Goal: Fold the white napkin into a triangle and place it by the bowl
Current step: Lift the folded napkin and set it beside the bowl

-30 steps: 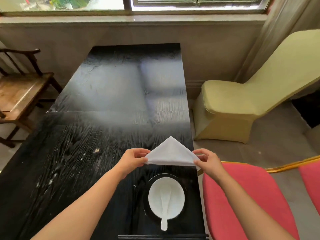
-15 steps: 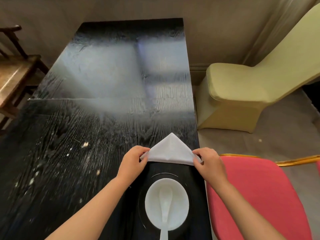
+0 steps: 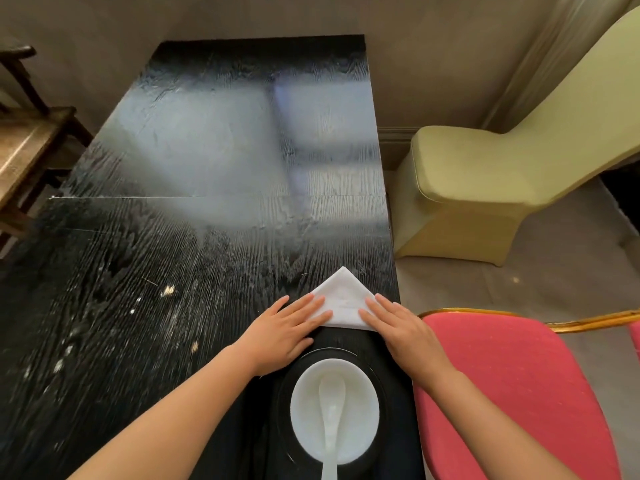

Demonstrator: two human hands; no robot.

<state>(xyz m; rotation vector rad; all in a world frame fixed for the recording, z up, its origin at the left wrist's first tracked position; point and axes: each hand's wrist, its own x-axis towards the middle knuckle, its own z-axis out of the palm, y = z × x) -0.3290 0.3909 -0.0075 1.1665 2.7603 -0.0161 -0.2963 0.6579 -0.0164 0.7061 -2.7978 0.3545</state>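
The white napkin (image 3: 343, 295), folded into a triangle with its tip pointing away from me, lies flat on the black table (image 3: 214, 209) just beyond the white bowl (image 3: 334, 408). A white spoon (image 3: 330, 424) rests in the bowl, which stands on a black plate (image 3: 388, 382). My left hand (image 3: 284, 332) lies flat, fingers spread, over the napkin's left corner. My right hand (image 3: 403, 329) presses flat on its right corner. Neither hand grips anything.
The table's right edge runs close to the napkin. A red chair (image 3: 519, 393) stands right of the bowl, a pale yellow covered chair (image 3: 491, 174) behind it, and a wooden chair (image 3: 24, 150) at the far left. Crumbs dot the table's left part.
The napkin was held up by its two corners above the table; it now lies flat on the table. Both hands have let go of the corners and press flat on it.
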